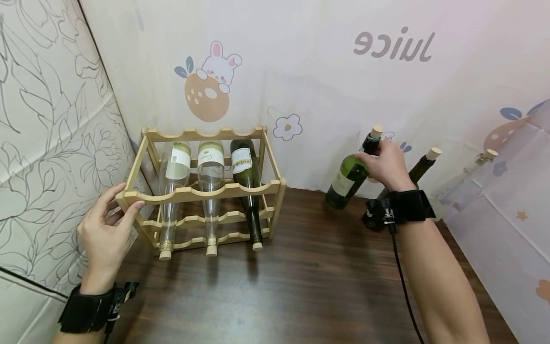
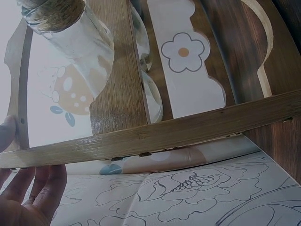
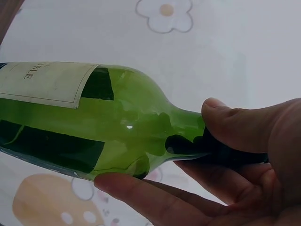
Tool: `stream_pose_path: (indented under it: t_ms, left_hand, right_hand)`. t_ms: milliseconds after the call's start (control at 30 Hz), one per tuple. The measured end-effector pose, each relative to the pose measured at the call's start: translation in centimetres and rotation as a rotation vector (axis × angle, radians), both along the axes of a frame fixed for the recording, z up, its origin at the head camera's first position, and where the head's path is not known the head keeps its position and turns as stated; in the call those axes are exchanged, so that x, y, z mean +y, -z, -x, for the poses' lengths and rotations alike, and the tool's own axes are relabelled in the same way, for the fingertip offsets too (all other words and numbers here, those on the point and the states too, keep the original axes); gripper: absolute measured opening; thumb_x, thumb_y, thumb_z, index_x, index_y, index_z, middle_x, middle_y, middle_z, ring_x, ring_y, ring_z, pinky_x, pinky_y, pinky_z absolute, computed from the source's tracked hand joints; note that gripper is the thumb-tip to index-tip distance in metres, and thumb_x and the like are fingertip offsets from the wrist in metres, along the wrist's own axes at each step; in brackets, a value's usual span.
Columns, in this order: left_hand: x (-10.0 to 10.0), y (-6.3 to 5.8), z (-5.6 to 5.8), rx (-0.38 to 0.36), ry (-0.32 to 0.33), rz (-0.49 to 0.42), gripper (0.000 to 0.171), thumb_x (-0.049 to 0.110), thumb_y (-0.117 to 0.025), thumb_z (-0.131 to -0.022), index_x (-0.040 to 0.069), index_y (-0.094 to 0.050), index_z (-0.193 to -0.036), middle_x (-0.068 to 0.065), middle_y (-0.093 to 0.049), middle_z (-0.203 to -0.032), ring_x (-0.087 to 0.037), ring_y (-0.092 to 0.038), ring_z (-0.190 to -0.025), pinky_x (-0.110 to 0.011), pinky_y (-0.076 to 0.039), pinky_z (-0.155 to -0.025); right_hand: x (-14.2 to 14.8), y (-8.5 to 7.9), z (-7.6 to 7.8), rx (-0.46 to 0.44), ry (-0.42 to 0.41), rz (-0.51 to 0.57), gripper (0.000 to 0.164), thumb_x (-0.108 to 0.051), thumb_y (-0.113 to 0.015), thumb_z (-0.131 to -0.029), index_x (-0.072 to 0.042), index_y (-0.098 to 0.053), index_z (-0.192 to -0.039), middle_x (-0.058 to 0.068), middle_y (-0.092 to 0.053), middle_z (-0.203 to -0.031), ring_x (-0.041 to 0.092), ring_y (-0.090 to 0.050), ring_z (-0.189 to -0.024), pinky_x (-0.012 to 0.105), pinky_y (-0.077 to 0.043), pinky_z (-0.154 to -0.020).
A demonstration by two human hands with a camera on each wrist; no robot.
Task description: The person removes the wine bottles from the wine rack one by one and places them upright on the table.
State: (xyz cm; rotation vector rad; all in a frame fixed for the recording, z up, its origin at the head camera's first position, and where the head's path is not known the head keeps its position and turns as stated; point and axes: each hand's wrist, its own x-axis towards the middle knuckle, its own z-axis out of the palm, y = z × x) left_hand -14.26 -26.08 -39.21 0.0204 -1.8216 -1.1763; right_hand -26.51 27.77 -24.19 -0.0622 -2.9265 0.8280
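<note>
A wooden bottle rack (image 1: 206,194) stands at the left of the table, and my left hand (image 1: 107,229) holds its front left corner. In the left wrist view that hand's fingers (image 2: 49,188) lie against the rack's side bar (image 2: 155,136). Two clear bottles (image 1: 211,179) and a dark green bottle (image 1: 251,210) lie in the rack, corked necks toward me. My right hand (image 1: 388,165) grips a corked green wine bottle (image 1: 350,174) round its neck. This bottle leans, neck up and to the right; whether its base touches the table cannot be told.
Right of my right hand stand a dark corked bottle (image 1: 422,168) and a clear corked bottle (image 1: 472,165), both partly hidden by the hand and wrist strap. Printed cloth walls (image 1: 309,95) close off the back and sides of the dark wooden table (image 1: 292,286).
</note>
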Motion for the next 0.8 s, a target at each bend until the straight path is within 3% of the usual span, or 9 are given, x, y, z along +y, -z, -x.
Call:
stream_pose_path:
  t_ms: [133,300,667,800]
  left_hand:
    - [-0.1,0.1,0.0,0.008,0.003,-0.001,0.052,-0.009,-0.089,-0.078,0.002,-0.076,-0.127,0.034,-0.068,-0.106,0.016,-0.068,-0.097,0.000,-0.055,-0.084]
    - [-0.1,0.2,0.1,0.007,-0.001,-0.001,0.051,-0.008,-0.089,-0.078,0.002,-0.076,-0.126,0.034,-0.068,-0.106,0.016,-0.068,-0.097,0.001,-0.055,-0.084]
    - [0.1,0.3,0.4,0.010,-0.001,-0.004,0.051,-0.009,-0.088,-0.078,0.002,-0.076,-0.127,0.034,-0.068,-0.105,0.017,-0.068,-0.097,0.001,-0.055,-0.085]
    - [-0.1,0.3,0.2,0.009,-0.008,-0.003,0.052,-0.010,-0.088,-0.078,0.002,-0.076,-0.126,0.034,-0.068,-0.106,0.018,-0.067,-0.096,0.001,-0.054,-0.085]
  right_hand:
    - [0.6,0.4,0.2,-0.022,0.022,-0.001,0.071,-0.046,-0.058,-0.106,0.012,-0.050,-0.146,0.038,-0.058,-0.138,0.048,-0.062,-0.118,0.048,-0.064,-0.083]
    - [1.4,1.0,0.4,-0.051,0.040,0.028,0.069,-0.046,-0.058,-0.106,0.012,-0.050,-0.143,0.036,-0.058,-0.133,0.039,-0.067,-0.100,0.026,-0.062,-0.062]
    - [3.0,2.3,1.3,-0.051,0.056,0.038,0.065,-0.044,-0.059,-0.107,0.016,-0.057,-0.133,0.037,-0.061,-0.126,0.025,-0.070,-0.077,0.026,-0.063,-0.056]
    - [3.0,2.8,1.4,-0.055,0.067,0.042,0.065,-0.043,-0.059,-0.107,0.015,-0.055,-0.136,0.036,-0.061,-0.127,0.025,-0.069,-0.076,0.026,-0.064,-0.056]
